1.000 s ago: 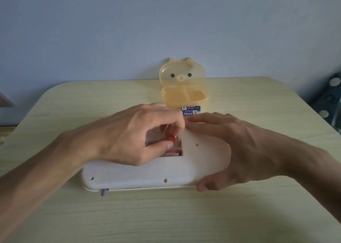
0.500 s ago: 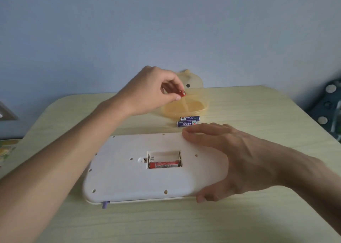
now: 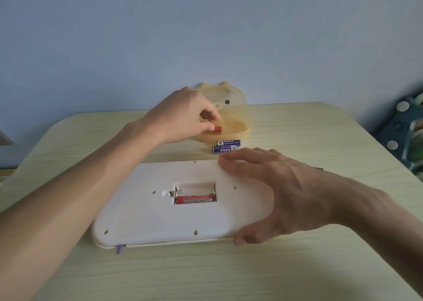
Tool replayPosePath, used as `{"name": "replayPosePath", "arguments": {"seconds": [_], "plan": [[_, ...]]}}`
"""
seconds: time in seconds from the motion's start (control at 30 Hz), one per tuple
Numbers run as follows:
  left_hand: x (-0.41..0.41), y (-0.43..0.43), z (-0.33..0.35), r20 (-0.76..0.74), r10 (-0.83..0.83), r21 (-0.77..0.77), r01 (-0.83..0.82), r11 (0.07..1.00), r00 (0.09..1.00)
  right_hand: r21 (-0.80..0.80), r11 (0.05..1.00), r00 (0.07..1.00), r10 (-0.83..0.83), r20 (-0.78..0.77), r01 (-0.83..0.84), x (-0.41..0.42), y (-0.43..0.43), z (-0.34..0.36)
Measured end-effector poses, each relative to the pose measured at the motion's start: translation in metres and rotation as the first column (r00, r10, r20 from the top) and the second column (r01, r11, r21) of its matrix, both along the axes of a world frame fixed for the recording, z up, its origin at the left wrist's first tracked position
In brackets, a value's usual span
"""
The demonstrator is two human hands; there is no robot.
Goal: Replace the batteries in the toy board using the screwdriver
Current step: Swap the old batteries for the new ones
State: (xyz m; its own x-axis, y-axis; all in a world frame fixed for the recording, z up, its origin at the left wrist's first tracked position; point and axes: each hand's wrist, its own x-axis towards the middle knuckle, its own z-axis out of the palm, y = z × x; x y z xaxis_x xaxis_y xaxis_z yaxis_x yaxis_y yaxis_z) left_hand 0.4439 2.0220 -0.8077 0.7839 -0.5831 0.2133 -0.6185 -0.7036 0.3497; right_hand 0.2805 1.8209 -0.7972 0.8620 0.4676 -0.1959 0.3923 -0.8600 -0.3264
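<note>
The white toy board (image 3: pixel 146 218) lies face down on the table, its battery bay (image 3: pixel 195 192) uncovered. One red battery (image 3: pixel 194 199) sits in the bay's near slot; the far slot is empty. My left hand (image 3: pixel 185 115) reaches into the open yellow bear-shaped box (image 3: pixel 238 126) and pinches another red battery (image 3: pixel 217 128) over the box's tray. My right hand (image 3: pixel 270 186) clasps the board's right end, fingers on top and thumb at the near edge. Two blue batteries (image 3: pixel 227 146) lie between box and board. No screwdriver is in sight.
The pale wooden table (image 3: pixel 297 266) stands against a blue wall. A small purple tab (image 3: pixel 120 248) sticks out of the board's near edge. A dark dotted item (image 3: pixel 402 126) sits beyond the table's right side.
My left hand lifted a red battery out of the bay, carried it away to the yellow box and lowered it into the tray. The right hand stayed on the board.
</note>
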Motion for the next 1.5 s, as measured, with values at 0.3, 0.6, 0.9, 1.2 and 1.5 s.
{"name": "replayPosePath", "arguments": {"seconds": [0.3, 0.6, 0.9, 1.2, 1.5], "plan": [[-0.086, 0.062, 0.011, -0.151, -0.348, -0.161, 0.324, 0.932, 0.925, -0.009, 1.0, 1.0, 0.009, 0.002, -0.009, 0.001, 0.001, 0.0], [-0.101, 0.061, -0.009, -0.165, -0.403, -0.106, 0.39, 0.914, 0.9, -0.016, 1.0, 1.0, 0.012, -0.005, -0.012, 0.003, 0.001, -0.001], [-0.108, 0.043, -0.005, -0.021, -0.459, -0.001, 0.459, 0.888, 0.888, 0.01, 0.999, 0.999, 0.045, 0.007, -0.045, 0.005, 0.002, -0.001], [-0.104, 0.055, -0.01, -0.006, -0.486, -0.014, 0.486, 0.874, 0.874, -0.039, 0.999, 1.0, 0.021, 0.006, -0.021, 0.004, 0.0, -0.001], [-0.107, 0.048, -0.007, -0.019, -0.479, 0.029, 0.479, 0.877, 0.878, -0.022, 0.999, 0.999, 0.037, 0.005, -0.037, 0.006, 0.0, -0.003]]}}
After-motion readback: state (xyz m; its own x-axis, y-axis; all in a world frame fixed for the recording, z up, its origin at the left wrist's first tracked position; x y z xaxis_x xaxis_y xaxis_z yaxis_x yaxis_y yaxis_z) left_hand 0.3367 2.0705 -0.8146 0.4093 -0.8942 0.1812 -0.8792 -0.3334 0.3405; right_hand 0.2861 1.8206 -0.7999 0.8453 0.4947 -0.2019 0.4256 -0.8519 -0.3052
